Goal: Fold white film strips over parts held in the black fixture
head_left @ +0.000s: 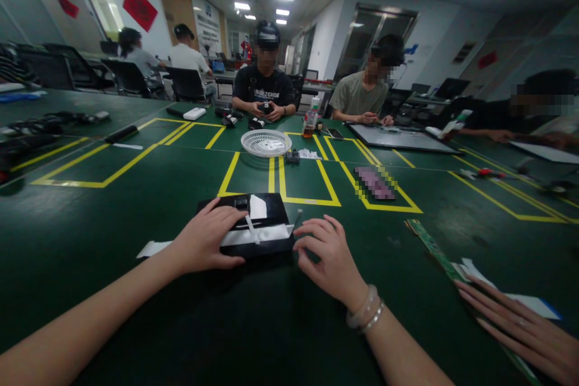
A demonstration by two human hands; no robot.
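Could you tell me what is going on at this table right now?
A person sits at a green table with a flat black device in front of them. The left hand rests on the device's left side, and the right hand sits at its right edge. White strips lie across it. Another person's hand rests at lower right. Others work opposite, beyond a white basket.

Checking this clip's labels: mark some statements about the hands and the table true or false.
1. The left hand rests on the flat black rectangular device. True.
2. The right hand holds the white round plastic basket. False: the basket sits far up the table, untouched.
3. The green table bears yellow tape lines. True.
4. The right wrist is bare. False: it wears pale bangles.
5. Another person's fingers show at lower right. True.
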